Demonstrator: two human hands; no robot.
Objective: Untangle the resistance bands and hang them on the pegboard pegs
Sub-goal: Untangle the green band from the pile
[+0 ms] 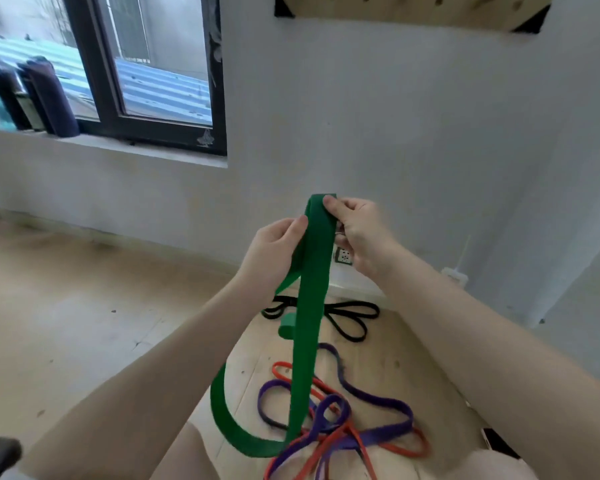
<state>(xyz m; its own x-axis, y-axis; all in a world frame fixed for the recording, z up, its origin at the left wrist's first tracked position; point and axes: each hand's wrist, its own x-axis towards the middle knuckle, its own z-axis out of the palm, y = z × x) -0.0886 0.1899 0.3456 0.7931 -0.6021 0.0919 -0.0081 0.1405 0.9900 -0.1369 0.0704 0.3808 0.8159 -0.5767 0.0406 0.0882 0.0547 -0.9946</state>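
A wide green resistance band (309, 299) hangs from both hands in front of the wall. My right hand (359, 233) pinches its top fold, and my left hand (274, 251) grips the strand just below. Its lower loop curls down to a pale wooden board (388, 362). On that board a purple band (371, 396) and a red band (402, 448) lie twisted together under the green loop. A black band (347, 318) lies farther back near the wall. The wooden pegboard (413, 8) is mounted high on the wall; only its bottom edge shows.
A window (146, 64) with a dark frame is at the left, with rolled dark mats (49, 95) on its sill. A wall socket (343, 256) sits low behind my right hand. Bare floor (66, 306) spreads to the left.
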